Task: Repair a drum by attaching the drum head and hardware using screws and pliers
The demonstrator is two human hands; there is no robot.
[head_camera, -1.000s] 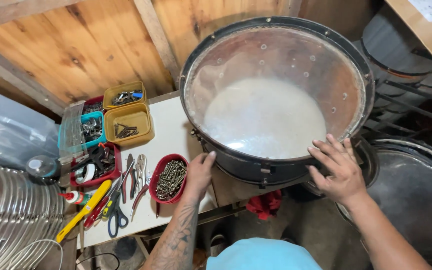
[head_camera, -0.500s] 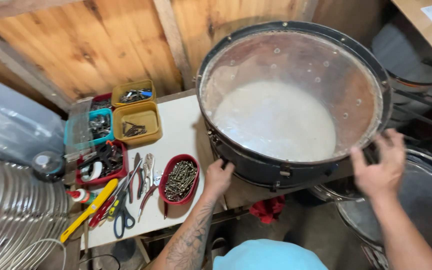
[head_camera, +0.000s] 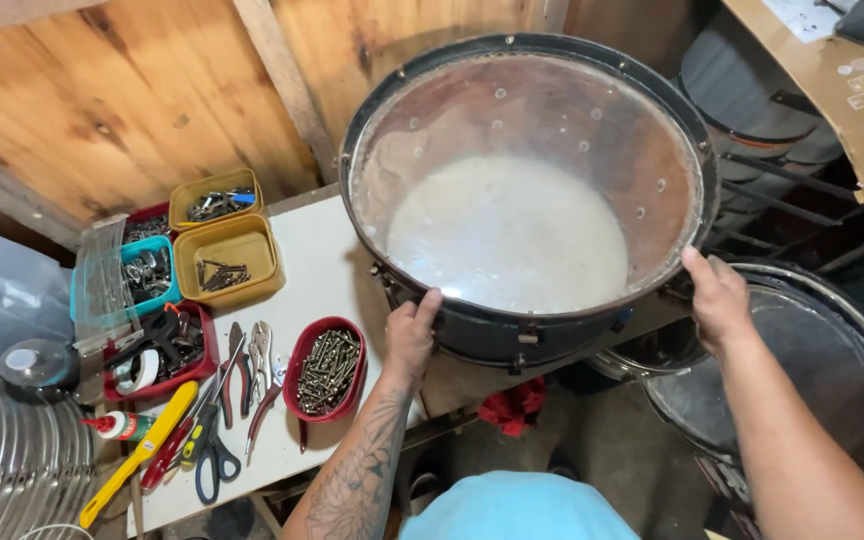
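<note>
A large black drum shell (head_camera: 512, 335) with a clear head and a whitish bottom skin rests tilted on the white table (head_camera: 317, 270). My left hand (head_camera: 410, 335) grips its near-left rim, thumb over the edge. On the right side, my right hand (head_camera: 717, 298) holds the rim. Just left of my left hand sits a red oval tray of screws (head_camera: 327, 368).
Yellow (head_camera: 227, 260), teal (head_camera: 147, 275) and red (head_camera: 167, 345) bins of hardware stand at the table's left. Pliers (head_camera: 252, 365), scissors (head_camera: 214, 455) and a yellow tool (head_camera: 142, 450) lie nearby. Another drum (head_camera: 802, 370) stands lower right, a red rag (head_camera: 512, 408) lies below, and a wooden wall (head_camera: 132, 110) rises behind.
My right hand moved from the drum's near edge out to its right rim and took hold. The drum has tilted and shifted slightly; my left hand stayed on the near-left rim.
</note>
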